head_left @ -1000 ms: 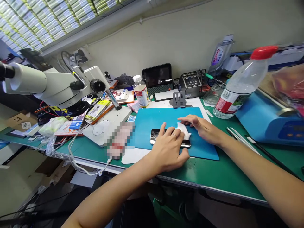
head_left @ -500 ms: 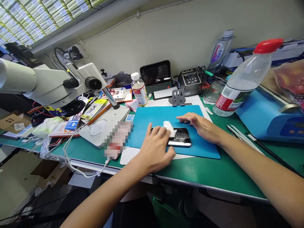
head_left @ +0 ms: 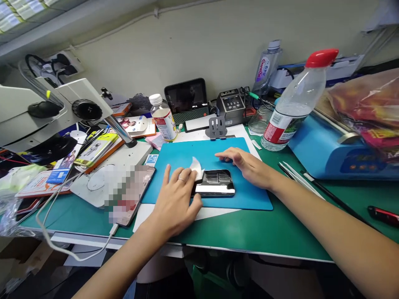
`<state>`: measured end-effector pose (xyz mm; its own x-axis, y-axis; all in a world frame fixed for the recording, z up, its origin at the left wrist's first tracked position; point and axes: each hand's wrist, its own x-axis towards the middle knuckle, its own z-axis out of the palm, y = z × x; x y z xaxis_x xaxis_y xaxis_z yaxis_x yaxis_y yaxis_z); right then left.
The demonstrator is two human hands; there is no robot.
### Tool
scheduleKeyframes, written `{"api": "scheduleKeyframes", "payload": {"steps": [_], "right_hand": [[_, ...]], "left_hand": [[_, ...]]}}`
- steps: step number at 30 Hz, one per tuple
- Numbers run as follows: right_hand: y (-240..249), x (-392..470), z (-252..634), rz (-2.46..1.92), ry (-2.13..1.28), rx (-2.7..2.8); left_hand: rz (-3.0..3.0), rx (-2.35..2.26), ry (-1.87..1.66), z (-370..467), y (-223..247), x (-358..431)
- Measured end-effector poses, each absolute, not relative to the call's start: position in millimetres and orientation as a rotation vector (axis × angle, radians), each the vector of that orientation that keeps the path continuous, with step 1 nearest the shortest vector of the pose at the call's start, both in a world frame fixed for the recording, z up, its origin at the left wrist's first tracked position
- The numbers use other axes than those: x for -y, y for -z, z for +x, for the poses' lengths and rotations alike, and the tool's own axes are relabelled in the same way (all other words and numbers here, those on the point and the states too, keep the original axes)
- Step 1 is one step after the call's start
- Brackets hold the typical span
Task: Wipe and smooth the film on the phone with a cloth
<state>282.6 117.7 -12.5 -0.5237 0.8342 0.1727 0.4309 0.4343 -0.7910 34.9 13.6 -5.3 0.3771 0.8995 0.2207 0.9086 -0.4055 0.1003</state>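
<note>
A smartphone [head_left: 220,182] with a dark, glossy, reflecting screen lies flat on the blue mat [head_left: 181,149]. Over its left end rests my left hand [head_left: 177,197], a ring on one finger. A crumpled white tissue [head_left: 197,169] sticks out from under its fingertips, pressed against the glass. Part of the tissue and the phone's left end are hidden by the fingers. My right hand [head_left: 245,166] is just right of the phone, above the mat, with fingers stretched out and nothing in them.
To the left a second phone [head_left: 134,193] is plugged into a white cable, near the microscope stand [head_left: 121,131]. Behind the mat are a small bottle [head_left: 163,120] and a grey slotted holder [head_left: 217,126]. A red-capped water bottle [head_left: 288,118] and a blue machine [head_left: 330,153] stand right.
The view has turned to the right, so the bench appears shifted left. My left hand with the tissue has slid slightly left along the phone. My right hand keeps hovering beside it.
</note>
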Motion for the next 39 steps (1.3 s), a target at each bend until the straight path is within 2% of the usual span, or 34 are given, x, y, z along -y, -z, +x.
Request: {"api": "scheduleKeyframes", "payload": {"steps": [10,20,29,39], "right_hand": [[11,-118,284,-1.038,-0.936,2.126],[9,-114,283,-1.035,-0.914,2.118],[9,-116,280,-0.990,-0.867,2.118],[9,-113,278,-0.916,-0.709,2.106]], "left_hand": [[-2.762,1.601,0.474,92,4,-15],[-2.778,1.615,0.465,49,5,29],[-2.812,1.566,0.502,86,4,23],[-2.692,1.640,0.448,64,5,14]]}}
